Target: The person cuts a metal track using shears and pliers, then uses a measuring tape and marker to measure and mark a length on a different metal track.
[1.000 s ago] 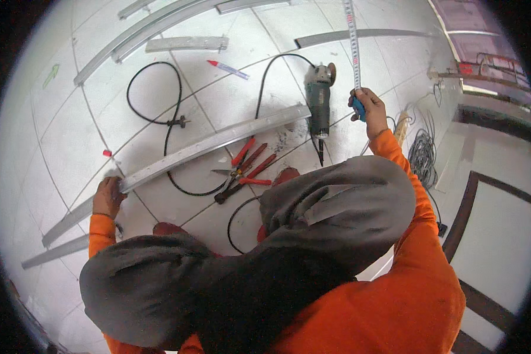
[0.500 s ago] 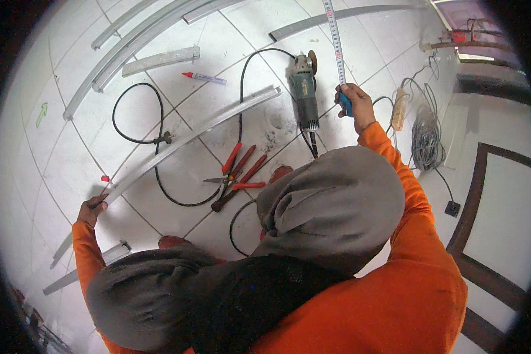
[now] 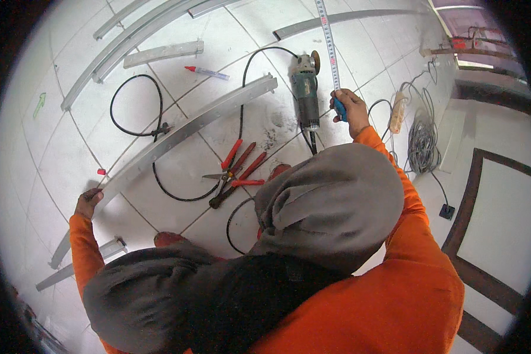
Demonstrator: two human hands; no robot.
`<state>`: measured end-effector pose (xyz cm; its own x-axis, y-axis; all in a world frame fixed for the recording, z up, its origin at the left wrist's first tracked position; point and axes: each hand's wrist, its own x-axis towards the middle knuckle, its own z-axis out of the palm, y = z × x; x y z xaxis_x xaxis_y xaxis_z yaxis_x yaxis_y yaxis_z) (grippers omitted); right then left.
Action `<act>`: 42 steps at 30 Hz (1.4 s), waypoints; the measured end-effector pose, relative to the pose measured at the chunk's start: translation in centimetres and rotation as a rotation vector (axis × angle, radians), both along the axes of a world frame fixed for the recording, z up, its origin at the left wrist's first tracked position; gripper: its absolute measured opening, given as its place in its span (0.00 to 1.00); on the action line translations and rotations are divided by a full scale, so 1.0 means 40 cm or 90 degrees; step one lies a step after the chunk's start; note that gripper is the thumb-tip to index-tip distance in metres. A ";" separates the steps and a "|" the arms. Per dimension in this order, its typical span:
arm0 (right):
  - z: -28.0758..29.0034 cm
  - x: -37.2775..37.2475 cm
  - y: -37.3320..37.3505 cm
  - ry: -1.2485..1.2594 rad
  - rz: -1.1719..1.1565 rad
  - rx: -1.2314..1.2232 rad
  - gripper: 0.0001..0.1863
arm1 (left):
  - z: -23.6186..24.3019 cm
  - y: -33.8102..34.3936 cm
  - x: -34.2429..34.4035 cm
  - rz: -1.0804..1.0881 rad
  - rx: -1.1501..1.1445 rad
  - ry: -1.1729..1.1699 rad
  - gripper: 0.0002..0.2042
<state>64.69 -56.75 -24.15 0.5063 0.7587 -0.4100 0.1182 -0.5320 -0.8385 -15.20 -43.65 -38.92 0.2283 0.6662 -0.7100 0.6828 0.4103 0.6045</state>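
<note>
My left hand (image 3: 88, 202) grips the edge of a long metal channel (image 3: 177, 137) near its lower left end. From there the channel slants up to the right, its broad side turned toward me. My right hand (image 3: 351, 112) is closed round the blue case of a tape measure (image 3: 340, 108). Its pale blade (image 3: 330, 50) runs out upward past the picture's top edge. Just left of that hand lies an angle grinder (image 3: 305, 93). Below the channel, red-handled snips (image 3: 225, 176) lie beside other red-handled tools (image 3: 251, 168).
A marker (image 3: 211, 73) lies uncapped, its red cap (image 3: 102, 171) further down left. More metal channels (image 3: 165, 54) rest on the tiled floor (image 3: 59, 153). A black cord (image 3: 113, 115) loops under the held channel. At right are a power strip (image 3: 397, 113) and coiled grey cable (image 3: 423, 144).
The channel has rolled in my left hand and now shows more of its broad side. My right hand with the tape measure has shifted slightly left and down, and its blade leans further left.
</note>
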 end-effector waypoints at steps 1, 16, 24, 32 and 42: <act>0.005 0.000 -0.004 -0.009 -0.007 -0.006 0.15 | -0.001 0.002 0.016 0.007 0.001 0.024 0.21; -0.015 -0.043 0.039 0.012 0.024 -0.028 0.14 | 0.011 -0.075 -0.022 0.006 0.082 0.049 0.22; -0.007 -0.061 0.048 -0.010 0.024 0.021 0.15 | 0.126 -0.147 0.172 -0.127 0.552 0.179 0.19; -0.053 -0.271 0.029 -0.159 0.308 -0.138 0.19 | 0.051 -0.225 0.194 -0.179 0.524 0.360 0.25; -0.049 -0.559 0.112 -0.302 0.736 -0.256 0.24 | 0.217 -0.337 0.373 0.575 0.019 -0.380 0.26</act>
<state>42.32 -52.25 -26.11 -0.1936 0.7162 -0.6705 0.9089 -0.1263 -0.3974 -0.28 -57.13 -30.24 -0.0518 0.7771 -0.6272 -0.2722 0.5933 0.7576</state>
